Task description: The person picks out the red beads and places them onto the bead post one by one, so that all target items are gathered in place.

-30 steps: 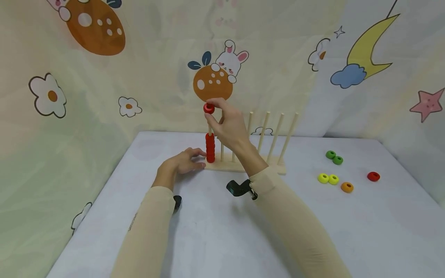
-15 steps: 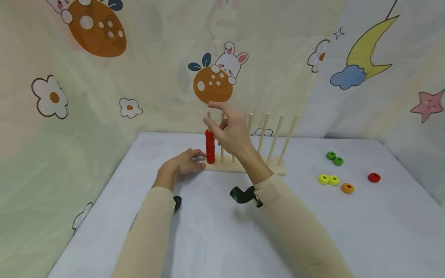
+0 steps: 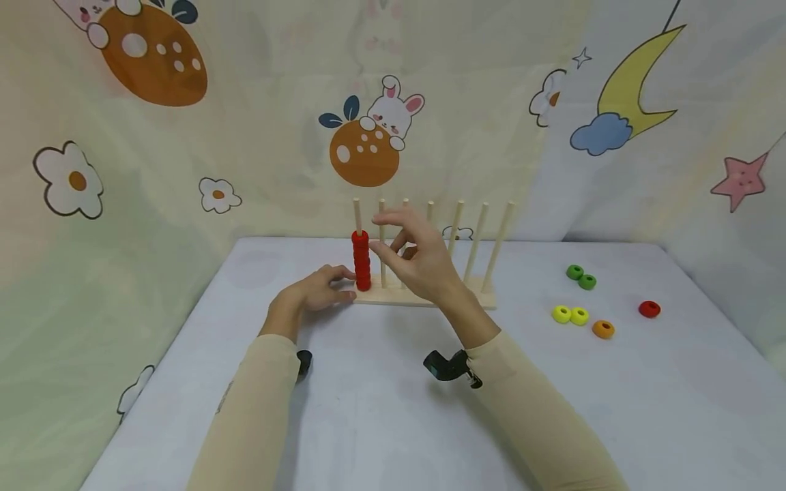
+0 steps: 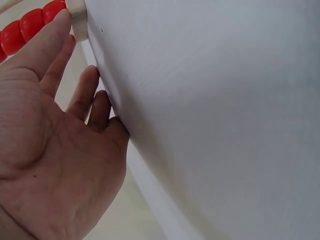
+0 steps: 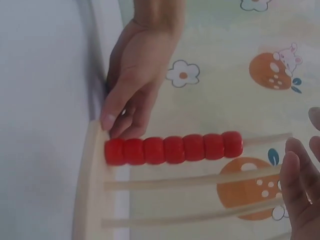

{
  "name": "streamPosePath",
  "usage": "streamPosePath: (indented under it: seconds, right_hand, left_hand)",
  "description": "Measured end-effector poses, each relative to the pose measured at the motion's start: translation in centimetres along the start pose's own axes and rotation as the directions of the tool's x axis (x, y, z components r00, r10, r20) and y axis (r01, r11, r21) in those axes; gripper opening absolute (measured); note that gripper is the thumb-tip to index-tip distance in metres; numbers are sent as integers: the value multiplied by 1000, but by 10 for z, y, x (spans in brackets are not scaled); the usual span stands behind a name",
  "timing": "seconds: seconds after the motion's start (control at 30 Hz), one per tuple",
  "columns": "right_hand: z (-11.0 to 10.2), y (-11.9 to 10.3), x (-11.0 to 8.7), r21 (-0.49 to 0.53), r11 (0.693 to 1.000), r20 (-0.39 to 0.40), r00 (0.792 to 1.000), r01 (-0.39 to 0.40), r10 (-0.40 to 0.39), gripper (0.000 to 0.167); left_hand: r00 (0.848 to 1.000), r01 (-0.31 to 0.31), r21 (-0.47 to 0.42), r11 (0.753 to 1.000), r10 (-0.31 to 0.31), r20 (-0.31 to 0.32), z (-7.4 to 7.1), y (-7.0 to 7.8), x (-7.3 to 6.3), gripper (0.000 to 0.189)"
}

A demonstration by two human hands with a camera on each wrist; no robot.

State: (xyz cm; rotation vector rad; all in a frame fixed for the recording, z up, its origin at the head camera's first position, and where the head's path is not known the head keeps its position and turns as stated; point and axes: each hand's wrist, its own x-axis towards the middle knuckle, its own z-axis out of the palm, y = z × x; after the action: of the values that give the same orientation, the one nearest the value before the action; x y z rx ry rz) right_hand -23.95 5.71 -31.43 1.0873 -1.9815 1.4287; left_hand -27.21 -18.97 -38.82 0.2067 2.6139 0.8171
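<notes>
A wooden peg rack (image 3: 405,296) stands on the table with a row of upright pegs. Its leftmost peg carries a stack of red beads (image 3: 361,262), also seen side-on in the right wrist view as red beads (image 5: 174,149); the peg's top shows bare above them. My left hand (image 3: 319,288) holds the rack's left end, thumb and forefinger at the base end (image 4: 78,21) in the left wrist view. My right hand (image 3: 419,258) hovers in front of the pegs, right of the red stack, thumb and fingers apart with nothing between them.
Right of the rack lie two green beads (image 3: 580,277), two yellow beads (image 3: 570,314), an orange bead (image 3: 604,329) and a loose red bead (image 3: 649,309). The white table (image 3: 368,409) meets a patterned cloth backdrop (image 3: 276,136) behind.
My right hand lets go of a red bead, which drops onto the stack on the leftmost peg. The hand then moves down and right, away from that peg. My left hand stays at the rack.
</notes>
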Motion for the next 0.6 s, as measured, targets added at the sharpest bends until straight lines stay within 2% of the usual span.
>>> streamPosePath:
  seconds: [0.2, 0.43, 0.6]
  right_hand:
    - [-14, 4, -19, -19, 1000, 21, 1000, 12, -12, 33]
    - [-33, 6, -38, -44, 999, 62, 998, 27, -24, 34]
    - [-48, 8, -52, -68, 998, 82, 997, 12, -7, 35]
  left_hand:
    - [1000, -9, 20, 1000, 9, -10, 0, 2, -1, 48]
    - [1000, 5, -2, 1000, -5, -7, 1, 1, 0, 48]
    - [1000, 0, -3, 1000, 0, -2, 1, 1, -2, 47]
